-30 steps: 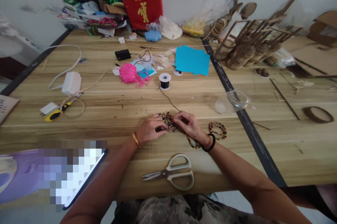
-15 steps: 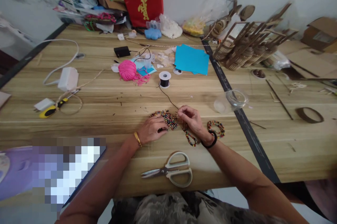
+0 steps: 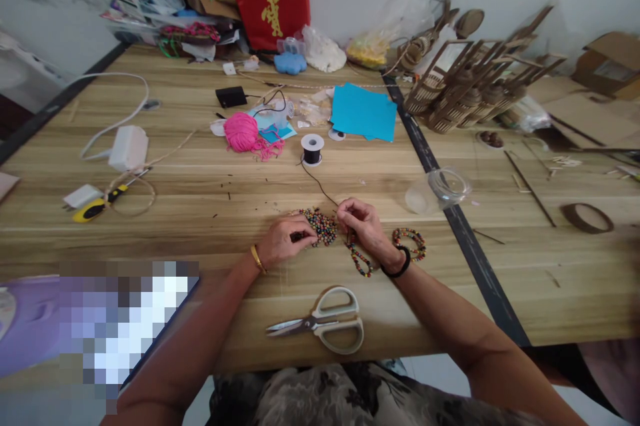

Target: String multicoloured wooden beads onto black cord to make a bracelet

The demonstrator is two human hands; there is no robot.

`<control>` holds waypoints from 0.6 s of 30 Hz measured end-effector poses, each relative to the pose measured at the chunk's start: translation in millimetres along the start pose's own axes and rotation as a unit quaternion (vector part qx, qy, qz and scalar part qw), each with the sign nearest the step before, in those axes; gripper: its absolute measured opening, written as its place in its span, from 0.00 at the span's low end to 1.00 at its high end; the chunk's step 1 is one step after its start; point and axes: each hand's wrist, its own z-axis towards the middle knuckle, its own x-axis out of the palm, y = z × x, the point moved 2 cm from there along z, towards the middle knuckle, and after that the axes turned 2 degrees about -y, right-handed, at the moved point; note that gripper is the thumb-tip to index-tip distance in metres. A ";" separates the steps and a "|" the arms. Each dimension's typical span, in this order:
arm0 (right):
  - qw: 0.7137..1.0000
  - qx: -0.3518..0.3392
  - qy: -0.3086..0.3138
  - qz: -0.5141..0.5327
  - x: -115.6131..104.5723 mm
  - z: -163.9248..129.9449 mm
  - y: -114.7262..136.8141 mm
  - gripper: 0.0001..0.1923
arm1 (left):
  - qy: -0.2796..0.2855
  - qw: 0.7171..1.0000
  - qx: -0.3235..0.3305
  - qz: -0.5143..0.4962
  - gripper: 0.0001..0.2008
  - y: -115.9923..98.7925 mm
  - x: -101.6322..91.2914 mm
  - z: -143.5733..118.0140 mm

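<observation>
A pile of small multicoloured beads lies on the wooden table in front of me. My left hand rests at the pile's left edge, fingertips pinched on a bead. My right hand pinches the black cord that runs from a small spool; a beaded strand hangs from the cord under this hand. A finished bead bracelet lies just right of my right wrist.
Scissors lie near the front edge. A clear plastic cup lies on its side to the right. Pink yarn, blue paper, a white charger, a yellow-handled tool and wooden models sit further back.
My right hand has lifted slightly off the bead pile and drawn the cord up. My left hand has slid a little left and curled at the pile's edge.
</observation>
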 end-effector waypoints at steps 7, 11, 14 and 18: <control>1.000 -0.001 0.010 -0.016 3.6 -0.5 2.0 0.14 | -0.037 0.998 -0.020 -0.035 0.06 2.2 -6.4 1.3; 0.998 -0.024 0.020 -0.053 7.6 -3.3 5.0 0.13 | -0.012 1.000 -0.006 -0.019 0.05 0.2 -4.6 1.5; 0.991 -0.064 0.033 -0.114 9.9 -5.9 5.5 0.12 | 0.008 1.000 0.011 -0.005 0.04 -0.2 -2.0 1.1; 0.971 -0.117 0.050 -0.202 11.9 -8.3 5.5 0.11 | 0.046 0.998 0.025 0.025 0.02 0.0 0.0 -0.3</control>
